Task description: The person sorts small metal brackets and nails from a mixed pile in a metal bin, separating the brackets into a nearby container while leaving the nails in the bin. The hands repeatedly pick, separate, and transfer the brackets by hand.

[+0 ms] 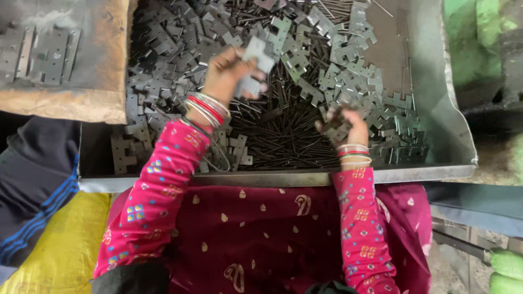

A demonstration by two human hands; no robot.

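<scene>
I see my left hand (226, 73) raised over the metal tray (436, 81), fingers pinched around a pale grey hinge plate (255, 65) that sticks out to the right of the fingertips, above the bed of dark pins (283, 130). My right hand (346, 125) sits lower, near the tray's front edge, curled closed on a small dark hinge piece (336, 117) that juts up and left from the grip. Loose hinge plates (348, 65) lie heaped just beyond it. Bangles (207, 109) ring my left wrist.
</scene>
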